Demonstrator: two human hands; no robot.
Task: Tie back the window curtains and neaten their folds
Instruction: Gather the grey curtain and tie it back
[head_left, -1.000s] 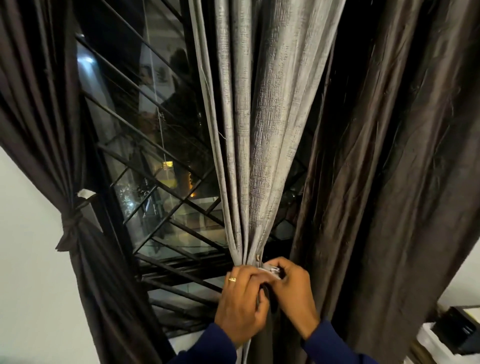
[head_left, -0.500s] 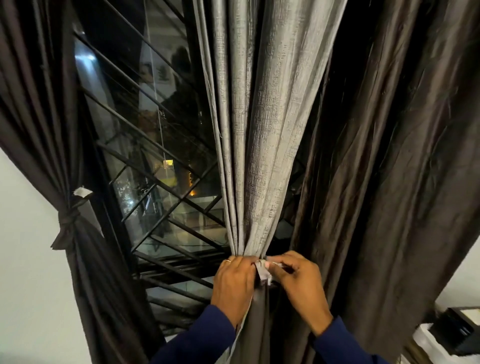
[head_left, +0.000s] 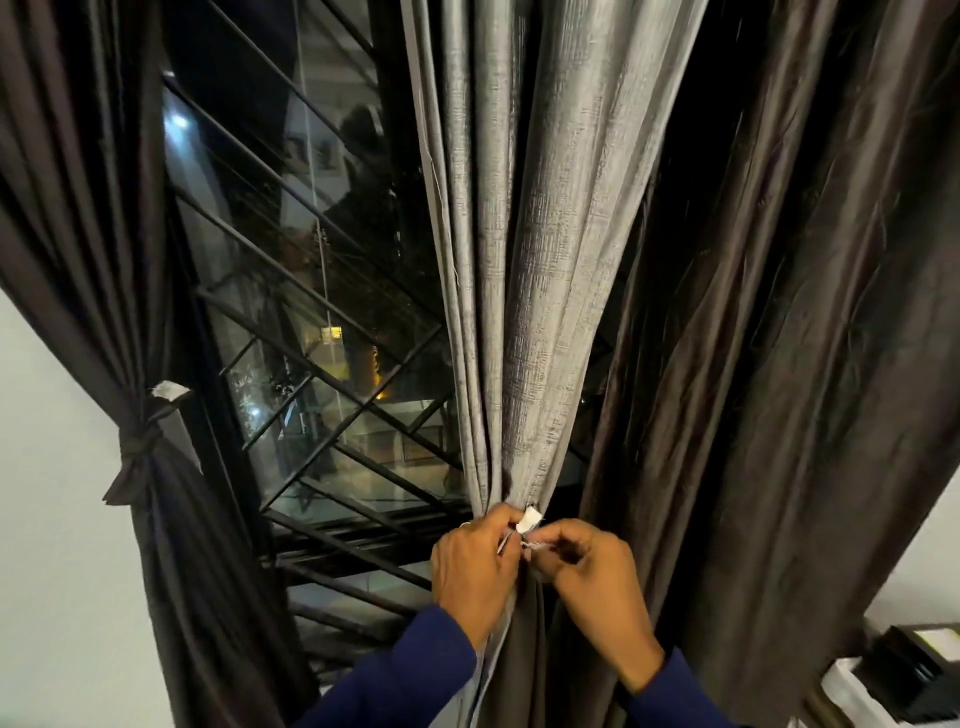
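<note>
A dark window (head_left: 332, 322) crossed by black diagonal bars (head_left: 322, 374) fills the centre-left of the frame, with small lights outside showing through the glass and a pale wall (head_left: 57, 545) at lower left.

At far left a dark curtain (head_left: 78, 208) is gathered and cinched by a dark tie (head_left: 136, 457), with a small white tag (head_left: 167, 391) sticking out just above the knot. In the middle a grey curtain (head_left: 524, 249) hangs in long pleats that narrow to a bunch at lower centre. To its right a second dark curtain (head_left: 779, 338) hangs loose and creased.

At lower centre both hands meet at the grey bunch. The left hand (head_left: 475, 577) wraps the gathered cloth, fingers curled, with a ring on one of them. The right hand (head_left: 597, 582) curls beside it, its fingertips pinching what looks like a thin white strip (head_left: 530, 521) that pokes up between the two hands. Blue sleeves (head_left: 415, 675) cover both forearms.

At lower right, a black box (head_left: 914, 670) sits on something white.
</note>
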